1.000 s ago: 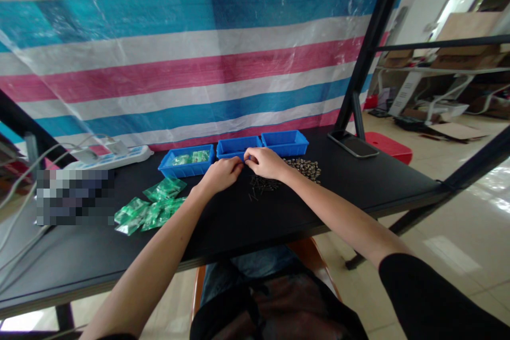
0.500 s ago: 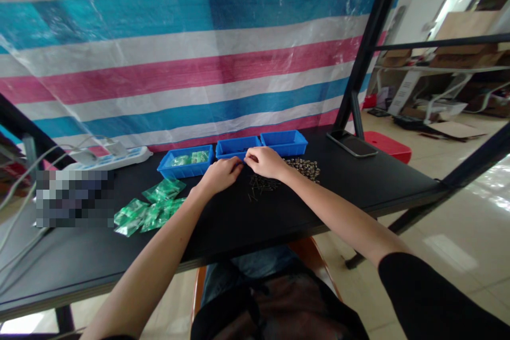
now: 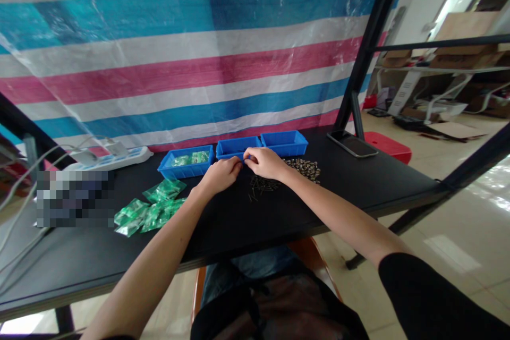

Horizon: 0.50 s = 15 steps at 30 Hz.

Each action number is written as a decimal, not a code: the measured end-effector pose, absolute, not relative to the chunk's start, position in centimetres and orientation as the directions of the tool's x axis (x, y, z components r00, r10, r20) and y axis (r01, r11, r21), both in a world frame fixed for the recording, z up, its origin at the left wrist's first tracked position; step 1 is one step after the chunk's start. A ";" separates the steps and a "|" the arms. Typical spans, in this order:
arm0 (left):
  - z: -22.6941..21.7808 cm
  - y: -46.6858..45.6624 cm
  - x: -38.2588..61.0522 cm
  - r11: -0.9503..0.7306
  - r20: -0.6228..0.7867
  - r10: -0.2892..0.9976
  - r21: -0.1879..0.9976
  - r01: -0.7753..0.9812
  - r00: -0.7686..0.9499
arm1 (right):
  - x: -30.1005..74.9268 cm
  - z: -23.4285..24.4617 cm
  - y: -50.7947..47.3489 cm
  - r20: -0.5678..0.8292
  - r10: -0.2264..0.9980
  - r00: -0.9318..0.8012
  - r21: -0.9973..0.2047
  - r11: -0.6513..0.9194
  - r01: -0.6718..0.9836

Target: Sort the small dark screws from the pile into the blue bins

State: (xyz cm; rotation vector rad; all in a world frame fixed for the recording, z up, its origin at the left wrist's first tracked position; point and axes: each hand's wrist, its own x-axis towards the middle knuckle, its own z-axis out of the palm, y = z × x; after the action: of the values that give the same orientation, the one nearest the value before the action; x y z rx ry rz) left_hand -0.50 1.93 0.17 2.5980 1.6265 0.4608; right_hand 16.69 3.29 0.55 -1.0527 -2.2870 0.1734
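Note:
My left hand (image 3: 221, 173) and my right hand (image 3: 266, 162) meet fingertip to fingertip just in front of the middle blue tray (image 3: 238, 147). Both are curled in a pinch; what they pinch is too small to make out. A heap of small dark screws (image 3: 262, 185) lies under my right wrist. A second heap of silvery metal parts (image 3: 306, 167) sits to its right. Green plastic bags (image 3: 153, 206) lie scattered to the left of my left forearm.
Three blue trays stand in a row on the black table (image 3: 247, 223); the left tray (image 3: 185, 161) holds green bags, the right tray (image 3: 284, 142) is beside the metal parts. A phone (image 3: 352, 144) lies at the back right. A white power strip (image 3: 115, 156) with cables is at the back left.

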 end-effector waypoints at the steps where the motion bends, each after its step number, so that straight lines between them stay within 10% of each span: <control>1: 0.2 1.9 -0.5 -0.450 0.225 0.885 0.190 0.873 0.407 | 16.7 0.6 3.3 0.474 0.727 -0.498 -0.354 0.674 0.648; 15: 0.1 1.6 -0.3 -0.456 0.206 0.885 0.201 0.867 0.418 | 16.6 0.6 3.4 0.518 0.711 -0.475 -0.398 0.692 0.602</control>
State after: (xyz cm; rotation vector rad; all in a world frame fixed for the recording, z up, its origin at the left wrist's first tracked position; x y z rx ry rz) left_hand -0.25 1.61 0.14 2.5911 1.6031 0.4380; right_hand 16.60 3.36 0.62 -0.9997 -2.2266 0.2088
